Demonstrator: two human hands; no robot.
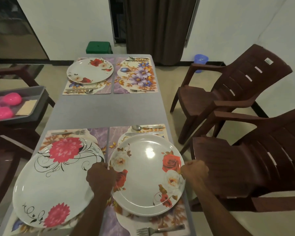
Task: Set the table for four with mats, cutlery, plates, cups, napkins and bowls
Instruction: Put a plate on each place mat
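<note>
My left hand [100, 177] and my right hand [194, 171] grip the opposite rims of a white plate with red and cream roses [146, 174], over the near right floral mat [175, 218]. A white plate with pink flowers [58, 178] lies on the near left mat [46, 138]. At the far left, a rose plate [89, 70] sits on its mat [71, 86]. The far right mat [134, 75] has no plate on it. A fork [160, 229], a knife [143, 134] and a spoon [143, 127] flank the held plate.
The grey table [106, 108] runs away from me. A grey tray [36, 106] with pink bowls [12, 98] and a napkin stands on a chair at left. Two brown plastic chairs [237, 92] stand at right. A green stool [99, 47] and a blue bin [201, 60] are on the floor beyond.
</note>
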